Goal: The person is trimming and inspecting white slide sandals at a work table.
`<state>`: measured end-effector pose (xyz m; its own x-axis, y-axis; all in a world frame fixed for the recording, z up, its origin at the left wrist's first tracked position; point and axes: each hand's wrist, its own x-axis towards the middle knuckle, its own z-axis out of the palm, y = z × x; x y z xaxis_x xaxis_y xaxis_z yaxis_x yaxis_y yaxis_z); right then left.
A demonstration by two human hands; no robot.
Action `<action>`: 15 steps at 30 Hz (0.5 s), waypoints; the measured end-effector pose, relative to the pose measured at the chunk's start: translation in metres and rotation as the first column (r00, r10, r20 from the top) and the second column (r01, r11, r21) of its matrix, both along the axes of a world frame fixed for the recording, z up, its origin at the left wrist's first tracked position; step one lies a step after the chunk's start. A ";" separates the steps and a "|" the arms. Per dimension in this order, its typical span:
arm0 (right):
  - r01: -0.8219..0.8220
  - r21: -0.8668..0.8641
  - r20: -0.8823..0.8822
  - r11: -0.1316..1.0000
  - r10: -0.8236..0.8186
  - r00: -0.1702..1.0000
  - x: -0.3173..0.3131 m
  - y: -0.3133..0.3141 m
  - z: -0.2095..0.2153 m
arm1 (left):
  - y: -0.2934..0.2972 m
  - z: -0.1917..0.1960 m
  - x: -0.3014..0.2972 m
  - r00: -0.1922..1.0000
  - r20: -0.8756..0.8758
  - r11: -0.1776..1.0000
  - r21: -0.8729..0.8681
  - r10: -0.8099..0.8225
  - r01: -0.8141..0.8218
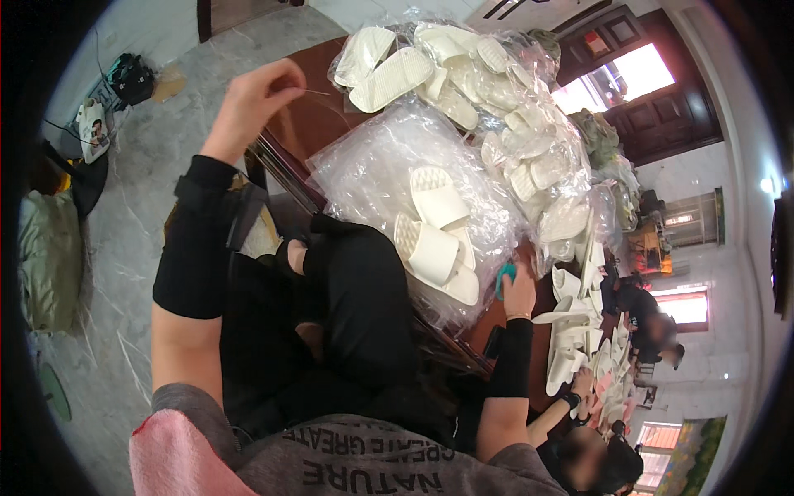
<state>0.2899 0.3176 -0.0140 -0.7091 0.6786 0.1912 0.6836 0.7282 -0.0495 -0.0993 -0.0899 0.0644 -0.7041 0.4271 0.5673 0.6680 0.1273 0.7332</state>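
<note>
My left hand (pixel 263 97) is raised at the far left edge of the table, its fingers pinched together. A thin pale strand (pixel 318 92) runs out from the fingertips. My right hand (pixel 519 291) is low over the table at the right, closed around a small teal curved thing (pixel 504 279) whose kind I cannot make out. Between the hands, a pair of white slide sandals (pixel 433 255) lies on clear plastic bags (pixel 356 169) spread over the brown table (pixel 318 124).
Bagged white slippers (pixel 488 74) are heaped along the table's far side. Loose white slippers (pixel 571 322) are piled to the right, beside a co-worker's hand (pixel 582 382). A black phone-like object (pixel 494 341) lies near my right wrist. A pale green sack (pixel 51 260) stands on the left.
</note>
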 end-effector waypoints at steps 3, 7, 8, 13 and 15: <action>0.046 0.036 0.310 0.998 -0.055 0.949 -0.005 -0.016 -0.001 | -0.043 -0.014 -0.012 0.990 -0.017 0.988 -0.061 0.143 -0.143; 0.007 0.104 -0.200 0.995 0.014 0.980 -0.017 -0.041 0.012 | -0.085 -0.026 -0.022 0.958 0.153 0.894 -0.419 0.243 -0.159; -0.041 -0.285 -0.324 0.958 -0.057 0.944 -0.030 -0.065 0.023 | -0.096 -0.032 -0.019 0.958 0.150 0.890 -0.427 0.243 -0.159; -0.261 -0.790 -0.414 0.554 -0.168 0.895 -0.081 -0.145 0.040 | -0.071 -0.057 -0.010 0.981 -0.182 0.933 -0.335 0.069 -0.128; -0.267 -0.839 -0.391 0.475 -0.184 0.902 -0.084 -0.143 0.040 | -0.018 -0.052 0.002 0.992 -0.126 0.970 -0.243 -0.031 0.000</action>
<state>0.2061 0.1746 0.0265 -0.7555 0.6174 -0.2191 0.4051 0.1775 -0.8969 -0.0973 -0.1084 0.0120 -0.6248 0.5729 0.5305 0.7573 0.2795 0.5902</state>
